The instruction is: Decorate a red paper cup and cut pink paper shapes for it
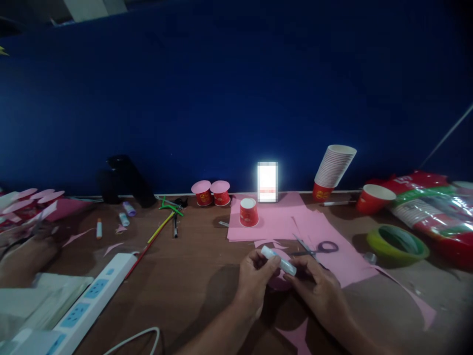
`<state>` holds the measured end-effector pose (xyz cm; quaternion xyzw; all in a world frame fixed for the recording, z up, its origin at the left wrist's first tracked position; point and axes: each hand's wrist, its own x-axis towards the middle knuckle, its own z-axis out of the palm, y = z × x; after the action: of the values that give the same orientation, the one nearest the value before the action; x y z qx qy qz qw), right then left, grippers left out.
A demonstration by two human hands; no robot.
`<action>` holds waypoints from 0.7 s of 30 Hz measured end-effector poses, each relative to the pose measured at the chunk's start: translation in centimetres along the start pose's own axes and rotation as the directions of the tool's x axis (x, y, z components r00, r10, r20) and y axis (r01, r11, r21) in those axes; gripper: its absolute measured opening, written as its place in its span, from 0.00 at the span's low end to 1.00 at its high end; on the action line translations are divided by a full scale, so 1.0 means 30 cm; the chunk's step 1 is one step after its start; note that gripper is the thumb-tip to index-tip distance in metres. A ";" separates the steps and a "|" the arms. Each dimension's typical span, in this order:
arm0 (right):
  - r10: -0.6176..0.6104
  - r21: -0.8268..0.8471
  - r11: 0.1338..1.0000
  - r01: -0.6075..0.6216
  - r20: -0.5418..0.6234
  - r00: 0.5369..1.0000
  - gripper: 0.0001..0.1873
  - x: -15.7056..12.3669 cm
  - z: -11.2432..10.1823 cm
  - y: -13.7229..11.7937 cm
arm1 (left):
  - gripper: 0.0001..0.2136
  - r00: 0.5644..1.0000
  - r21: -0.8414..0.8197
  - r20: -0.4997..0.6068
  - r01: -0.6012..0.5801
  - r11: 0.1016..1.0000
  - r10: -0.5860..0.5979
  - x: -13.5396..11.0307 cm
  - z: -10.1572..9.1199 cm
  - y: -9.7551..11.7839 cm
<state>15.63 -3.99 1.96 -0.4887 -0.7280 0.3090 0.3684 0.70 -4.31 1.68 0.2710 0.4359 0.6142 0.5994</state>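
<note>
My left hand [254,281] and my right hand [318,286] both grip a white glue stick [278,260] above the brown table, the left near its cap end, the right at its lower end. A pink paper circle [280,281] lies just under the hands. Grey-handled scissors [314,249] rest on pink paper sheets [281,219] just beyond my right hand. One red paper cup [249,212] stands upside down on the pink sheets.
Two upside-down red cups with pink discs [211,192], a tilted cup stack [332,170], an upright red cup [373,197], a green tape roll [397,243], packaged cups [432,207], a power strip [84,305], pens and glue sticks [125,214]. Another person's hand [25,251] is at left.
</note>
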 end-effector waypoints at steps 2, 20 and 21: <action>-0.012 -0.010 1.000 0.012 -0.010 1.000 0.08 -0.001 0.002 0.000 | 0.12 1.000 -0.007 0.007 0.005 1.000 -0.005 -0.002 -0.001 0.001; 0.027 0.020 0.999 -0.026 -0.030 0.999 0.10 -0.006 0.007 -0.022 | 0.13 1.000 -0.020 0.009 -0.003 1.000 0.003 -0.014 0.023 0.032; 0.027 0.018 0.999 -0.026 -0.030 0.999 0.10 -0.007 0.007 -0.023 | 0.13 1.000 -0.020 0.005 -0.005 1.000 0.005 -0.014 0.025 0.033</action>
<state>15.17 -4.42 2.35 -0.4996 -0.7130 0.3127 0.3798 0.90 -4.47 2.96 0.2675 0.4276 0.6194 0.6016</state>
